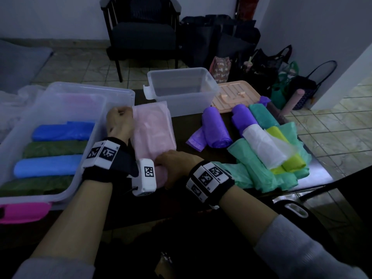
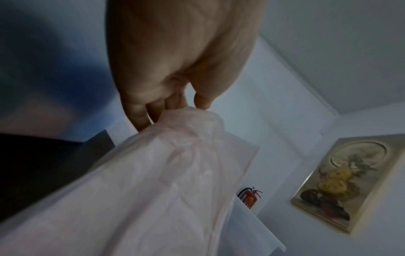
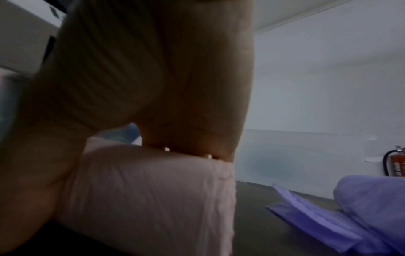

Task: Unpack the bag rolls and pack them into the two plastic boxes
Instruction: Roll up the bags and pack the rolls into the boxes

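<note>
A pale pink bag sheet point(image 1: 153, 127) lies unrolled on the dark table between the two clear boxes. My left hand point(image 1: 120, 115) pinches its far end beside the big box; in the left wrist view the fingers point(image 2: 153, 110) bunch the pink plastic point(image 2: 153, 190). My right hand point(image 1: 167, 168) grips the pink roll point(image 1: 161, 175) at the near end, thumb and fingers wrapped round the roll point(image 3: 149, 190). The large clear box point(image 1: 120, 91) on the left holds blue rolls point(image 1: 60, 131) and green rolls point(image 1: 54, 149). The smaller clear box point(image 1: 175, 70) stands behind with nothing inside.
Two purple rolls point(image 1: 216, 127), plus mint green, yellow and white rolls point(image 1: 265, 146), lie loosely piled on the right of the table. A peach lid point(image 1: 235, 95) rests beside the small box. A pink lid point(image 1: 24, 212) sits at the near left. Chair and bags stand on the floor behind.
</note>
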